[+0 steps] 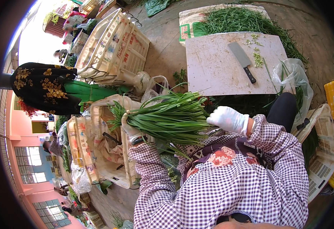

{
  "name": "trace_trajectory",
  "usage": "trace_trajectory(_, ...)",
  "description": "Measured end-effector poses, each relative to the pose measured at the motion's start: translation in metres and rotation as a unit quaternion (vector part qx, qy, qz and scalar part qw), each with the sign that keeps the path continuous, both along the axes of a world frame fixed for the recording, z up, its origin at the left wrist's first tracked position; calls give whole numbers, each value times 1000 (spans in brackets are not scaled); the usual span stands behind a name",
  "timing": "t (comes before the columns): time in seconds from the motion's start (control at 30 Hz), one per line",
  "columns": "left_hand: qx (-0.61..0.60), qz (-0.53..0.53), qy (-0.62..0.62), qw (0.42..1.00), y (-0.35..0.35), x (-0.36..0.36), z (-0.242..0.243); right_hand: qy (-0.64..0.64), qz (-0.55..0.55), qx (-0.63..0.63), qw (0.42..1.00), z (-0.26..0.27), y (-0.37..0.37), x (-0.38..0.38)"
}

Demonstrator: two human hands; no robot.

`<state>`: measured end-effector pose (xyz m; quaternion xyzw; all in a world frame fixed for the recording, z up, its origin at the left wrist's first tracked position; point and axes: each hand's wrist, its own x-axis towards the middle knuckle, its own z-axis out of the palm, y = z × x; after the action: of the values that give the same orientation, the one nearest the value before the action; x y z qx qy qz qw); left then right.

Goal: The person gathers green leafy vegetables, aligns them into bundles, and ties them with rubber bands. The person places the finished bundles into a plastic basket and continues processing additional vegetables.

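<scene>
My left hand (131,127), in a white glove, grips a large bunch of long flat green leaves, likely garlic chives (167,118). The bunch lies sideways above my lap, its ends fanning to the right. At those ends is my right hand (228,118), also gloved, its fingers curled. Whether it pinches any leaves is hard to tell. Beyond the bunch stands a white board (210,65). On it lie a cleaver (240,55) with a black handle and small chopped pale-green bits (257,58).
A heap of green leaves (241,21) lies on a woven sack behind the board. Plastic crates (129,171) stand at my left, taller stacked crates (132,48) farther off. A clear plastic bag (295,74) hangs at the board's right; another crate (324,166) is at my right. People work in the background.
</scene>
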<state>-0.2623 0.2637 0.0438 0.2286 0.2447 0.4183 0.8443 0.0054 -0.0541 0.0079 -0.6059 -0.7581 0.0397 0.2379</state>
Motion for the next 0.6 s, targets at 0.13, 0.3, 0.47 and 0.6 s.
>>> trace_trajectory(0.13, 37, 20, 22, 999, 4, -2, -5, -54, -63, -238, 968, -14, -34, 32)
trace_trajectory(0.3, -13, 2, -75, 997, 10, -7, -12, 53, -100, -278, 954, 13, -57, 28)
trace_trajectory(0.47, 6, 54, 64, 996, 18, -5, -14, -47, -79, 127, 988, 38, -6, -24)
trace_trajectory(0.6, 31, 67, 174, 982, 17, -6, -11, -54, -66, 124, 989, 16, 14, -31)
